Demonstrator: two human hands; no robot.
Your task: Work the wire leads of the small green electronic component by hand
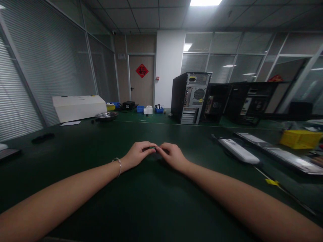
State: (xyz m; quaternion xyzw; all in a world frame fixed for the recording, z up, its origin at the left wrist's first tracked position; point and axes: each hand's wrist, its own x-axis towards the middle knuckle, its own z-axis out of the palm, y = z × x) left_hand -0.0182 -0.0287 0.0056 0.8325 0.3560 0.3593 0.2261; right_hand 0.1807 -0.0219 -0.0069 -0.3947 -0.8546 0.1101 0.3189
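Observation:
Just above the green table [141,201], my two hands meet at the fingertips around a small green piece [152,148], which may be a little circuit board; it is mostly covered by fingers. My left hand [137,155], with a silver bracelet at the wrist, pinches its left part between thumb and forefinger. From the other side, the thumb and fingers of my right hand [174,156] close on its right end. The exact shape of the piece is too small and dim to make out.
Computer towers [191,97] stand at the back right. A white power strip [238,151], flat metallic panels [282,153] and a yellow bin [300,138] lie to the right. At the back left are a metal bowl [107,116], a white box [79,108] and small blue bins [158,109].

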